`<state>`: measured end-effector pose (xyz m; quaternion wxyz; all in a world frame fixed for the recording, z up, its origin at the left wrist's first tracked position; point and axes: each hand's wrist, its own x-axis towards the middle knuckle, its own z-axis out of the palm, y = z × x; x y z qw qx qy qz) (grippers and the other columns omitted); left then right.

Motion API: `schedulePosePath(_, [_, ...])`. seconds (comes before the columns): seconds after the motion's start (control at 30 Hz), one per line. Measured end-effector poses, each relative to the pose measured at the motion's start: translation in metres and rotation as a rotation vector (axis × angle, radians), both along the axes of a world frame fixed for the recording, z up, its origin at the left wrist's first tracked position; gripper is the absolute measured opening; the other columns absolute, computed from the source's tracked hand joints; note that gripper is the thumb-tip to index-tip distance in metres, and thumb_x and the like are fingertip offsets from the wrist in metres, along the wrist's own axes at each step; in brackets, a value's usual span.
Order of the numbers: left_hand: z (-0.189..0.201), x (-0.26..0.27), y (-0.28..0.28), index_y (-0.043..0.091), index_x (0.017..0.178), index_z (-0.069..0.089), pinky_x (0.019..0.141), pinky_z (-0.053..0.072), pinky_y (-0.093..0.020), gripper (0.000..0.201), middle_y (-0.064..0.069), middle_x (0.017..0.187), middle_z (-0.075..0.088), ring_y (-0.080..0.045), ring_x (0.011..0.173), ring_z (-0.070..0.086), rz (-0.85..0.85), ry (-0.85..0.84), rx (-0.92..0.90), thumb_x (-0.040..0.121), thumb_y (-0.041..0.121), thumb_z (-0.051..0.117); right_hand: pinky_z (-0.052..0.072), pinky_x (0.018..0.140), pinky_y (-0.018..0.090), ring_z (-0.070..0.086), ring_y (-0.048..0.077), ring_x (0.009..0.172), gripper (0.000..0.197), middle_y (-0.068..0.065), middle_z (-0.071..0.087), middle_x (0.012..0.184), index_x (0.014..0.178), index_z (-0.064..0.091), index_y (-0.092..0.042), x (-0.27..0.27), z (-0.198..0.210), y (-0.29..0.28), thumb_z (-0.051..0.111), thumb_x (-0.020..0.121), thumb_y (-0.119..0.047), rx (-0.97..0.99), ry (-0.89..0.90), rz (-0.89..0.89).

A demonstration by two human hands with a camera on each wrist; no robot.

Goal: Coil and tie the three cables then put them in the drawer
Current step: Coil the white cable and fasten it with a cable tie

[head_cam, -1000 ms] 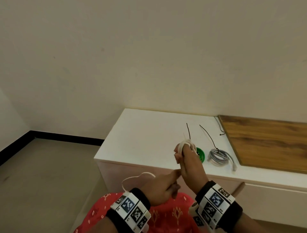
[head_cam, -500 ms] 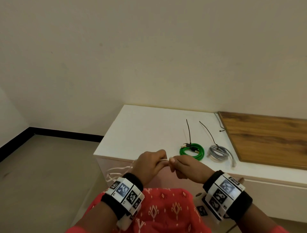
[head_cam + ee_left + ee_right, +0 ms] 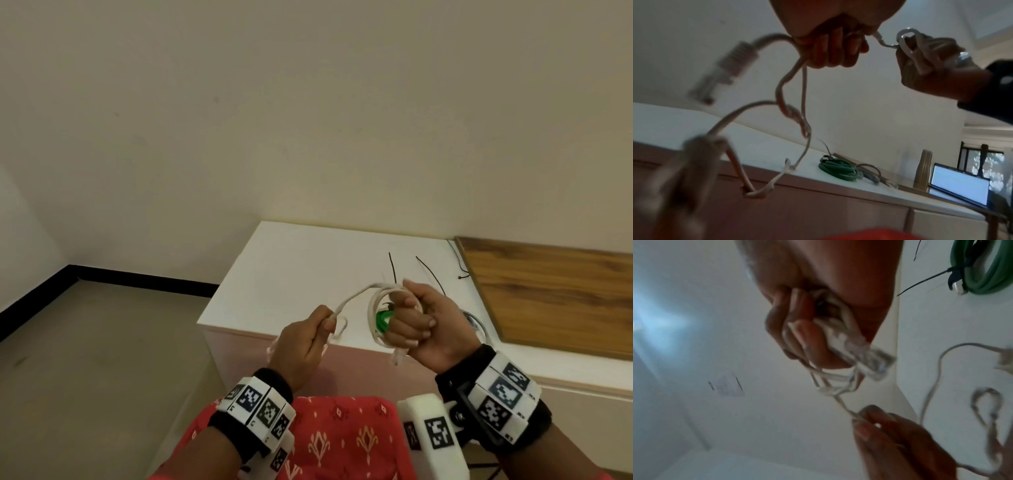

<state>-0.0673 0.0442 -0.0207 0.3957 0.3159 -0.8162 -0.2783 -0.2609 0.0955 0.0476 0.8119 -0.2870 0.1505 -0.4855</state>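
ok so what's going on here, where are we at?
A person is coiling a white cable in mid-air. The right hand grips the loops wound so far; the left hand holds the loose run, with slack hanging below. A green cable and a grey cable lie coiled on the white cabinet top, the green one cinched with a black tie. No drawer is open.

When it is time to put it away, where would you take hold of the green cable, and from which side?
Grip the green cable across its bundled loops, coming from above. It lies flat as a coil on the white cabinet top, seemingly bound by a black tie, so pinching one side of the ring should lift all turns together. I would avoid the tie's thin tail, which offers little hold.
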Motion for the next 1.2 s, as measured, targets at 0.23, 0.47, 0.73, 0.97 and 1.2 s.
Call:
schedulePosePath(0.23, [-0.006, -0.011, 0.012, 0.021, 0.111, 0.051, 0.060, 0.044, -0.028, 0.058, 0.005, 0.073, 0.061, -0.013, 0.064, 0.056, 0.025, -0.258, -0.069, 0.085, 0.055, 0.011, 0.047, 0.059, 0.026, 0.034, 0.013, 0.048, 0.039, -0.001, 0.041, 0.049, 0.077, 0.061, -0.009, 0.004, 0.007, 0.001, 0.032, 0.094, -0.026, -0.048, -0.121, -0.324])
schedulePosePath(0.47, [0.003, -0.022, 0.026, 0.027, 0.112, 0.039, 0.040, 0.045, -0.026, 0.029, -0.003, 0.068, 0.063, -0.021, 0.048, 0.058, -0.035, -0.412, -0.181, 0.087, 0.036, 0.027, 0.040, 0.066, 0.025, 0.042, 0.009, 0.050, 0.021, -0.007, 0.044, 0.052, 0.080, 0.048, -0.014, 0.032, -0.001, 0.004, 0.037, 0.085, -0.032, -0.080, 0.173, -0.801])
schedulePosePath(0.73, [-0.002, -0.034, 0.036, 0.014, 0.080, 0.047, 0.057, 0.041, -0.037, 0.049, -0.012, 0.069, 0.062, -0.029, 0.061, 0.055, -0.016, -0.356, -0.027, 0.085, 0.051, 0.014, 0.038, 0.064, 0.010, 0.044, 0.001, 0.062, 0.013, -0.003, 0.045, 0.068, 0.082, 0.042, -0.022, 0.052, -0.029, 0.006, 0.032, 0.090, -0.023, -0.520, 1.002, -1.019])
schedulePosePath(0.97, [-0.001, -0.024, 0.037, 0.032, 0.066, 0.043, 0.071, 0.046, -0.040, 0.018, -0.003, 0.073, 0.057, -0.022, 0.070, 0.054, -0.116, -0.292, 0.305, 0.084, 0.029, 0.047, 0.029, 0.059, 0.015, 0.042, 0.007, 0.058, 0.022, -0.001, 0.048, 0.066, 0.079, 0.049, -0.013, 0.042, -0.039, 0.001, 0.037, 0.090, -0.027, -0.703, 1.567, -1.099])
schedulePosePath(1.2, [0.009, -0.014, 0.028, 0.015, 0.109, 0.055, 0.077, 0.048, -0.038, 0.025, -0.003, 0.108, 0.062, -0.023, 0.091, 0.060, -0.050, -0.589, -0.123, 0.089, 0.013, 0.039, 0.023, 0.046, 0.022, 0.057, 0.020, 0.043, 0.018, 0.006, 0.060, 0.050, 0.076, 0.054, -0.006, 0.035, -0.038, -0.003, 0.071, 0.074, -0.012, -0.814, 2.183, -0.733])
